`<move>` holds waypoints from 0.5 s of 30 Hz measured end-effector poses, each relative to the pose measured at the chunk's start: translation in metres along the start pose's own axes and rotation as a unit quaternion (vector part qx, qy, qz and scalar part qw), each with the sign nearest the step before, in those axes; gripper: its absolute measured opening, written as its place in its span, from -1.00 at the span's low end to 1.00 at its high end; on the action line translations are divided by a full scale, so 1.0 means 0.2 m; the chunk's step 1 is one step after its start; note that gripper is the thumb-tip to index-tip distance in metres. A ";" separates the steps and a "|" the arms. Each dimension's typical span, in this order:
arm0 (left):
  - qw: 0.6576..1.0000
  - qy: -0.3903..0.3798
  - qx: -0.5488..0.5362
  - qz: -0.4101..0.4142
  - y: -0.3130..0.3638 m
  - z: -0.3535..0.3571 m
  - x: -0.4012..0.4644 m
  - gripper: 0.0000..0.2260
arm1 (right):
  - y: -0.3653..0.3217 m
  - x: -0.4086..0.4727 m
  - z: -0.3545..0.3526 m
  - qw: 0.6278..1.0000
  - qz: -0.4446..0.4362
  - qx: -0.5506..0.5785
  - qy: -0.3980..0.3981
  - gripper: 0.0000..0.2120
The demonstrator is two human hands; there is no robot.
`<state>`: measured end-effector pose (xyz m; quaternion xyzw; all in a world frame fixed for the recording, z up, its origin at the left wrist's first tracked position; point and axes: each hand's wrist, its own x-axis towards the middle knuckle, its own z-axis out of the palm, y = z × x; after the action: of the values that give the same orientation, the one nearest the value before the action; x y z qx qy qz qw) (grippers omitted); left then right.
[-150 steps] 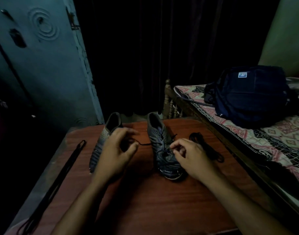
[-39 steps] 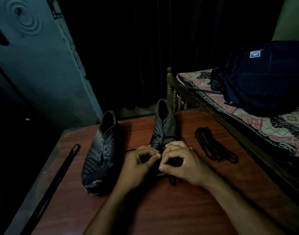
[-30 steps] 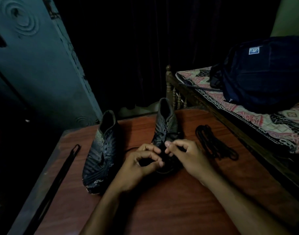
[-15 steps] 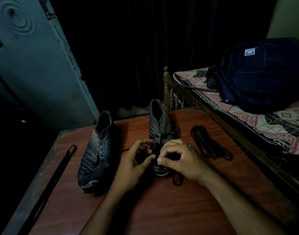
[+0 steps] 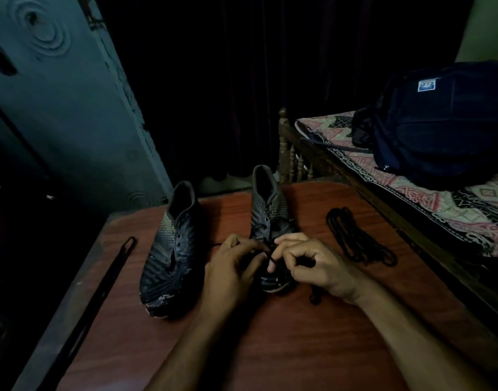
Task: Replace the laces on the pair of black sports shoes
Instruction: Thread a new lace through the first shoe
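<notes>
Here the reddish wooden table (image 5: 270,348) is nearest. Over the right shoe (image 5: 270,213) the left hand (image 5: 230,275) and right hand (image 5: 318,266) each pinch a black lace (image 5: 271,259). The left shoe (image 5: 171,255) lies beside, an old lace (image 5: 101,292) further left, a coiled lace (image 5: 357,238) right. Behind are a bed (image 5: 411,193) with a dark backpack (image 5: 445,119), a blue door (image 5: 58,108) and a dark curtain (image 5: 228,80).

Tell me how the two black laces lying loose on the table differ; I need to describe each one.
The lace at the table's left edge lies stretched out long and straight; the lace right of the shoes is gathered into a loose bundle. The left one reaches toward the near edge; the bundle stays mid-table. Both are black, and neither hand touches them.
</notes>
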<state>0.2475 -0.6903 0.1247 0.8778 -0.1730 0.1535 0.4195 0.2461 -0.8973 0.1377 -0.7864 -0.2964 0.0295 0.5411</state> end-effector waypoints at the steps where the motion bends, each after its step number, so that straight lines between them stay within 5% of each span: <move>1: 0.999 0.004 -0.034 -0.004 0.00 -0.01 0.00 -0.87 | 0.00 0.00 0.01 1.000 0.012 0.015 0.015 -0.74; 6: 0.964 -0.052 -0.255 -0.052 0.00 -0.06 0.02 -0.94 | 0.00 0.01 0.07 0.974 0.120 0.035 0.191 -0.54; 9: 0.927 -0.124 -0.347 -0.073 -0.01 -0.10 0.02 -0.92 | 0.00 0.02 0.07 0.968 0.142 0.037 0.205 -0.56; 15: 0.915 -0.222 -0.336 -0.022 -0.04 -0.10 0.01 -0.76 | 0.04 0.02 0.11 0.969 0.102 -0.098 0.202 -0.77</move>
<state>0.2508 -0.6694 0.1326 0.6999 -0.2836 -0.1219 0.6441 0.2454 -0.8791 0.1237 -0.8514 -0.1001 -0.1044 0.5042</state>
